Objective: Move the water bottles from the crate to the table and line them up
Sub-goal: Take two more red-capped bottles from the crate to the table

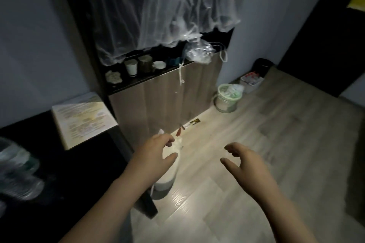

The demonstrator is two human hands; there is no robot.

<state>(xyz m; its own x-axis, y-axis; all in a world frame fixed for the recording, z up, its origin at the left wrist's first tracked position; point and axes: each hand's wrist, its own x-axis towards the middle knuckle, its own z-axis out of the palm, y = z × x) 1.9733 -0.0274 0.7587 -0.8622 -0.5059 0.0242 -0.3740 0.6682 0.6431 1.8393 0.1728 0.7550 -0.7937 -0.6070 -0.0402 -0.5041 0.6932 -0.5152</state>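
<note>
Both hands are held out over the wooden floor (pixel 256 124), apart from each other and holding nothing. The left hand (pixel 154 152) has its fingers (pixel 166 139) loosely curled and the thumb spread wide from them. The right hand (pixel 248 162) is in the same pose, with the fingers bent and the thumb well apart.

The bottles (pixel 17 171) are at the far left edge, on the dark worktop (pixel 65 173). They are very blurred, so I cannot tell how many there are or whether they are in a line. A printed sheet (pixel 83 118) also lies on this worktop, further back.

A white thing (pixel 167 179) stands on the floor, partly hidden behind the left hand. A green basket (pixel 227 98) stands near the wooden cabinet (pixel 164 100). By the far wall is a low box (pixel 251 80) with red-topped things in it, too small to tell what they are. Cups (pixel 131 67) stand on the cabinet shelf under a hanging plastic sheet (pixel 158 16).
</note>
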